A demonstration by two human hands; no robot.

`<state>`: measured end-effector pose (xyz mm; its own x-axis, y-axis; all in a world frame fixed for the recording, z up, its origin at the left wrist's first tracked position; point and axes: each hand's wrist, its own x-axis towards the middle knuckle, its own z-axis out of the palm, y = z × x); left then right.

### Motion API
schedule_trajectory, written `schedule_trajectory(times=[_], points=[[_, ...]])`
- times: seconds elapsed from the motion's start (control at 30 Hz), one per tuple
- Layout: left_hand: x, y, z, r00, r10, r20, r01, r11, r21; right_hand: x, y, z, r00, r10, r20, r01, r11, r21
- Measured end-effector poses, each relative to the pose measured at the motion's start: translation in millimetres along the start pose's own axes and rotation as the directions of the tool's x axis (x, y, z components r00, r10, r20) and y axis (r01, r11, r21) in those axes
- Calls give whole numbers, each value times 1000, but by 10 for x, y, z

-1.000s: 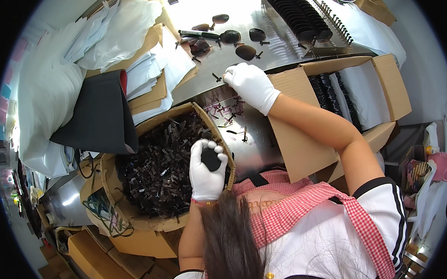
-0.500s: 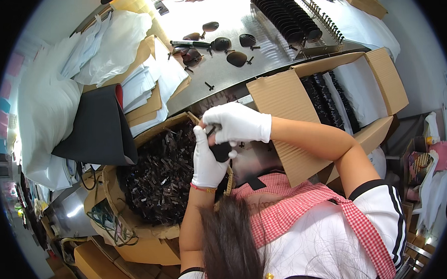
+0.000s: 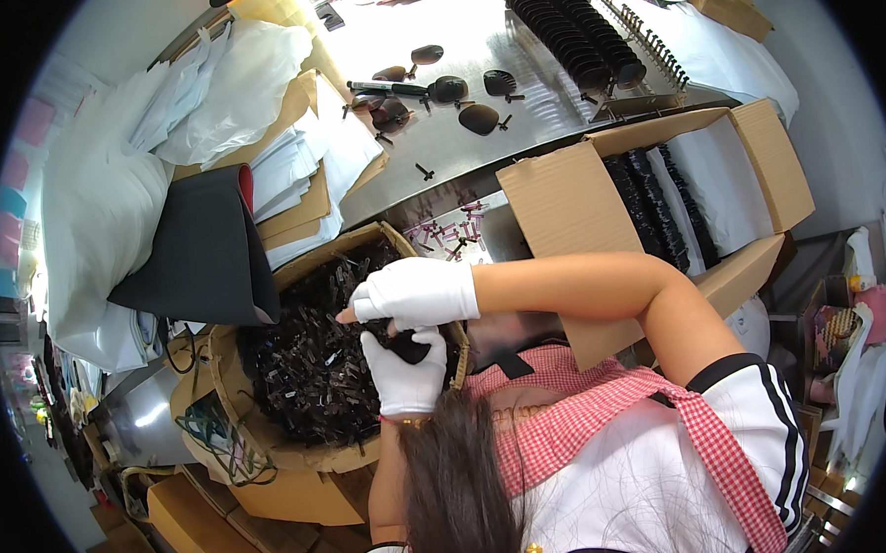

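My left hand point(image 3: 408, 380), in a white glove, is closed round a dark lens point(image 3: 413, 348) at the near right side of a cardboard box point(image 3: 228, 390). Small dark plastic pieces point(image 3: 304, 376) fill that box in a loose heap. My right hand point(image 3: 412, 289), gloved in white with bare fingertips, hangs over the heap just beyond the left one. Its forefinger points left and its thumb stands apart, so it looks open. I make out nothing between those fingers, though the back of the hand covers part of them.
Several tinted lenses point(image 3: 479, 120) and a black pen point(image 3: 387, 88) lie on the metal table point(image 3: 555, 123). Racked dark lenses point(image 3: 592, 57) stand behind. Right of me is an open carton point(image 3: 558, 197) with packed rows. Papers point(image 3: 285, 170) and a black folder point(image 3: 200, 250) crowd the left.
Both hands have come lower, the right one also leftward over the heap. They were together around the dark lens; now only the left holds it. Small pieces beyond the box have come into view.
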<state>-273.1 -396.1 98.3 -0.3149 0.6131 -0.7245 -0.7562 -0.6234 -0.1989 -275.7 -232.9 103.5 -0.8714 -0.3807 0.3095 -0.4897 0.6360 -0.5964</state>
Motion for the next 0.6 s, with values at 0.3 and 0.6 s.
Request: schedule_trajectory(times=[0.3, 0.6], points=[[-187, 178, -180, 1000, 4, -27, -1, 993, 121, -190, 1094, -1388, 553, 625, -551, -832, 382, -402], [34, 51, 18, 996, -79, 38, 64, 948, 312, 175, 1422, -1334, 456, 718, -525, -835, 142, -531]])
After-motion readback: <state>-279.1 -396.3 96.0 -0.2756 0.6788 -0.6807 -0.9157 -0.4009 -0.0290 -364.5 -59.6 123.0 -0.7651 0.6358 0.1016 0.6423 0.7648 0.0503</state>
